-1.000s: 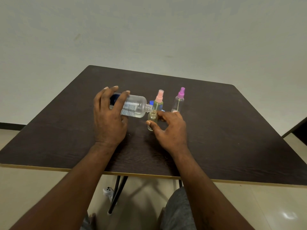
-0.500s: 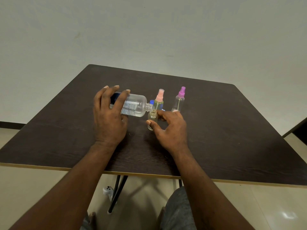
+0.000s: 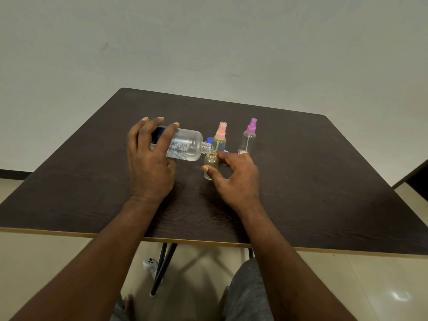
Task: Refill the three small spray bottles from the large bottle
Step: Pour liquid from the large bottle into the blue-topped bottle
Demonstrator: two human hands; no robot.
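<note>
Sideways, left hand [image 3: 148, 169] grips large bottle [image 3: 186, 147] over open bottle [image 3: 210, 162] pinched by right hand [image 3: 237, 180].

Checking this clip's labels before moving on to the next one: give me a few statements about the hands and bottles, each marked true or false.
1. The left hand grips the large bottle, tipped on its side with its neck at the uncapped small bottle. True.
2. The right hand is idle, touching nothing. False: it pinches the uncapped small bottle.
3. The pink-topped bottle and the purple-topped bottle stand upright with their sprayers on. True.
4. The large bottle has its cap on. False: its threaded neck is bare.
</note>
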